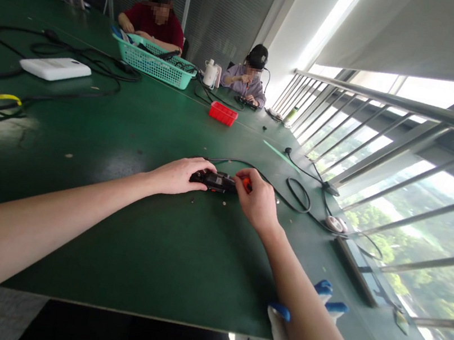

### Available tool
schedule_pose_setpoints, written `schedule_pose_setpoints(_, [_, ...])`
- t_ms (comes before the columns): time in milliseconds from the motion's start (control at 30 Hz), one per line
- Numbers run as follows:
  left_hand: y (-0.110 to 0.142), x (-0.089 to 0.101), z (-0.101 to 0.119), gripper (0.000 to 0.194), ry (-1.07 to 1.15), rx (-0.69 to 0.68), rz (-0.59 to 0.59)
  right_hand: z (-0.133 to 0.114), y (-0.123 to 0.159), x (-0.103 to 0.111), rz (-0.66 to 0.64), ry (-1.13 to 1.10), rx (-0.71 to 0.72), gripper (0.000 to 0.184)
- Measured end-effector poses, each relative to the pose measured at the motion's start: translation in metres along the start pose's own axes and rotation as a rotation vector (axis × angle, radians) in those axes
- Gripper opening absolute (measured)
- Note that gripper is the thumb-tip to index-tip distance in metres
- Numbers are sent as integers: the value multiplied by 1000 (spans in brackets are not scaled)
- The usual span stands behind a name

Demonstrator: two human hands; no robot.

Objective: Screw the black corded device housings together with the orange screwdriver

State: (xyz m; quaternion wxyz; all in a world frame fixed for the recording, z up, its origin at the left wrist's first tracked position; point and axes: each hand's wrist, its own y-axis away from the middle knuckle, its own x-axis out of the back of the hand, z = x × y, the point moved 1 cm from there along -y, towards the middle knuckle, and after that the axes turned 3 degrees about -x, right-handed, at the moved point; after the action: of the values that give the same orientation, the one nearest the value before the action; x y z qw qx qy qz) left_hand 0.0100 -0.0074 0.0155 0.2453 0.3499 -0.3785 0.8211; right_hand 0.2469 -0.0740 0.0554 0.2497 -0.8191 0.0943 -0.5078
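A black elongated device [220, 182] with a ribbed middle lies on the green table in front of me. My left hand [186, 175] grips its left end, thumb on the near side and fingers on the far side. At the right end, my right hand [254, 194] is closed around an orange-handled screwdriver [247, 184]; only part of the handle shows between the fingers, and its tip is hidden. A black cord [261, 170] runs behind both hands and loops to the right. Tiny pale bits lie near the device.
A red tray [223, 114] and a turquoise basket [153, 62] of dark items stand farther back. Two people sit across the table. A white box [55, 68] and cables lie left. Blue-and-white gloves [282, 320] lie beneath my right forearm; a metal railing [398, 107] borders the right side.
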Motion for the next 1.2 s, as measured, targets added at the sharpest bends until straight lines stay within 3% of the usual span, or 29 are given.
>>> schedule_pose_setpoints(300, [0,1,10,43,-72,-37,-14,-7,1,-15,-10,-64,22,15])
schedule_pose_setpoints(733, [0,1,10,44,-88,-40,-6,-7,0,-16,-3,22,-5,18])
schedule_pose_setpoints(867, [-1,0,8,45,-59,-37,0,-11,4,-8,-65,135,73,23])
schedule_pose_setpoints(967, [-2,-1,6,45,-8,-23,6,-20,8,-4,-156,96,209,24])
schedule_pose_setpoints(1100, [-5,-2,3,43,45,-13,-13,-38,15,-12,-361,18,449,24])
schedule_pose_setpoints(1200, [-5,-2,1,43,63,1,-32,-46,18,-20,-428,77,485,22])
